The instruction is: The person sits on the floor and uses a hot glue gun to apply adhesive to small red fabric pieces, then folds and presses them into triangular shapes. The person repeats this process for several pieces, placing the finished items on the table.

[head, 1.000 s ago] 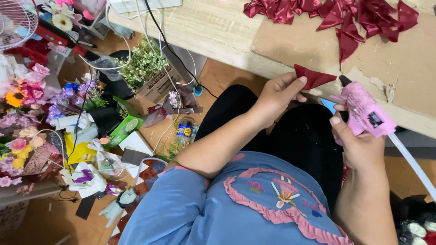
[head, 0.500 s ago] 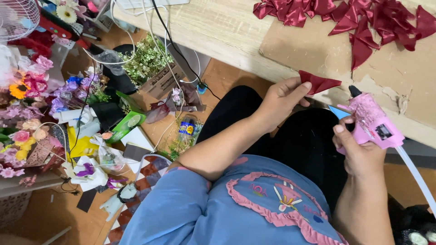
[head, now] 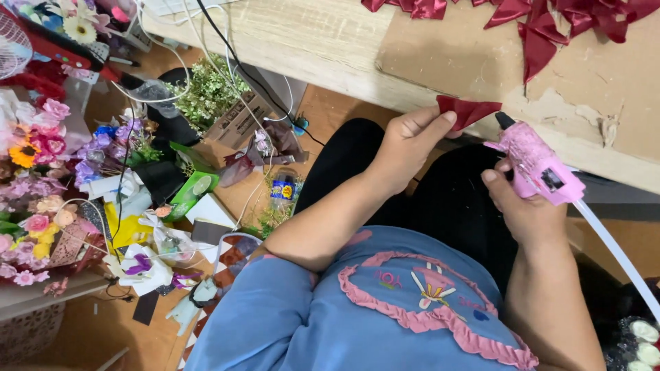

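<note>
Two hands work close together at the edge of the wooden table: the left hand pinches a folded piece of dark red ribbon between thumb and fingertips, and the right hand is wrapped around a pink glue gun with a pale glue stick trailing out behind. Compared with a second ago, the ribbon piece sits a little higher and nearer the table edge, and the gun's dark nozzle has come up just beside it, near but apparently not touching. Judging by that, glue is about to go on the fold. More red ribbon bows lie on the cardboard sheet above. Artificial flowers and a green box clutter the floor at the left.
</note>
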